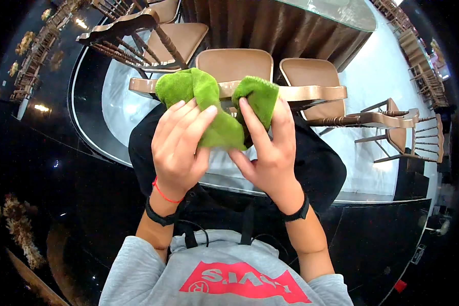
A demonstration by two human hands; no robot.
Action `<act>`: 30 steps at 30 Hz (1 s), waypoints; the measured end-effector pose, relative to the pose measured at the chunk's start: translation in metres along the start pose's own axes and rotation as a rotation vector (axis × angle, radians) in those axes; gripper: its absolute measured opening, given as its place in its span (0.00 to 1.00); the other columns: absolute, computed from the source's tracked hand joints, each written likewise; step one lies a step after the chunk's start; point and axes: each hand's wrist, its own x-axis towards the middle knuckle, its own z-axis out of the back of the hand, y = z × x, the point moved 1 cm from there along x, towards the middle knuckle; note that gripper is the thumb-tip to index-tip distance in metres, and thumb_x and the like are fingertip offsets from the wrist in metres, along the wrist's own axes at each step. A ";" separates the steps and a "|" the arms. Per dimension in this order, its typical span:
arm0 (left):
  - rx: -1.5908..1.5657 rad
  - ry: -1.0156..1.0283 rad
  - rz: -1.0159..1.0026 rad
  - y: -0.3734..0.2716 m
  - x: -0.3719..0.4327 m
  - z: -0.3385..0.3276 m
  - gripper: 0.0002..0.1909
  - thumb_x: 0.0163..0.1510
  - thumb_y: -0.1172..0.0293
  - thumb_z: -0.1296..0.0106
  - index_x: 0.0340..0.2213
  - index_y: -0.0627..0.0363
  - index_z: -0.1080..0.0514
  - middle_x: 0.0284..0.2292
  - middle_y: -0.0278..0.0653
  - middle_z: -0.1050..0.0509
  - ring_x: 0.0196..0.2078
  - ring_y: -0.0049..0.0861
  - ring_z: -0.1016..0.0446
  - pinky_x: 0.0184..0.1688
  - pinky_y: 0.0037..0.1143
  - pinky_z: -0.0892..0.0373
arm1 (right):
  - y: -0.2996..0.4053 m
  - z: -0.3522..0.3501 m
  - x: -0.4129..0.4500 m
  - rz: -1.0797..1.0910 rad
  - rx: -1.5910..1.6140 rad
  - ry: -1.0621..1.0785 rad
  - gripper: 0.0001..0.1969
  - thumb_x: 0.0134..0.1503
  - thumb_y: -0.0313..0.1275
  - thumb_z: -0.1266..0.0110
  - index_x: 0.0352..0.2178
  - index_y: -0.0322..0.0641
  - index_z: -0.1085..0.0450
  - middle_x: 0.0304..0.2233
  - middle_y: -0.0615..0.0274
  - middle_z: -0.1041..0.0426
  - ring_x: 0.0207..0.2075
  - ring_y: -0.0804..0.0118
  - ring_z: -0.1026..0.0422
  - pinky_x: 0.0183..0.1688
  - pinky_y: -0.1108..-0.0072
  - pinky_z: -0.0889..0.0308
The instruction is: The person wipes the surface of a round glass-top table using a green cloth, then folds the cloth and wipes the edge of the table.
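Note:
A green plush cloth (223, 128) is bunched and folded between my two hands, above my lap. My left hand (179, 145) lies over its left part, fingers pointing away from me. On the right, my right hand (269, 149) grips a folded end, with the index finger pressed on the cloth and the thumb at its lower edge. The undersides of the folds are hidden. Just beyond the cloth runs the top rail (310, 93) of a wooden chair, partly covered by it.
Tan padded chair seats (235, 65) stand ahead, before a table with a brown pleated skirt (252, 26) and a glass top (340, 11). A spindle-back chair (137, 42) is at the left; more chairs (397, 130) stand right. A curved platform edge (84, 122) borders the dark glossy floor.

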 end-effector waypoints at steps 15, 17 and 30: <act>-0.222 -0.045 0.297 0.016 -0.038 0.038 0.19 0.42 0.87 0.46 0.39 0.62 0.23 0.36 0.51 0.20 0.35 0.43 0.19 0.39 0.30 0.23 | 0.026 -0.002 -0.014 -0.272 0.285 0.100 0.26 0.52 0.26 0.33 0.53 0.33 0.26 0.52 0.44 0.28 0.47 0.45 0.25 0.49 0.64 0.28; -0.038 -0.131 0.214 0.025 -0.026 0.059 0.20 0.42 0.88 0.47 0.40 0.63 0.23 0.40 0.54 0.21 0.38 0.44 0.20 0.42 0.32 0.23 | 0.036 0.003 0.008 -0.302 0.385 0.060 0.26 0.54 0.25 0.35 0.55 0.30 0.28 0.52 0.40 0.29 0.49 0.44 0.25 0.54 0.64 0.29; 0.176 0.258 0.195 0.075 0.020 0.027 0.26 0.50 0.75 0.48 0.52 0.70 0.29 0.53 0.55 0.27 0.59 0.53 0.31 0.66 0.49 0.40 | 0.056 -0.076 0.080 -0.008 0.010 0.036 0.22 0.46 0.25 0.39 0.45 0.30 0.25 0.56 0.48 0.30 0.57 0.43 0.31 0.60 0.61 0.33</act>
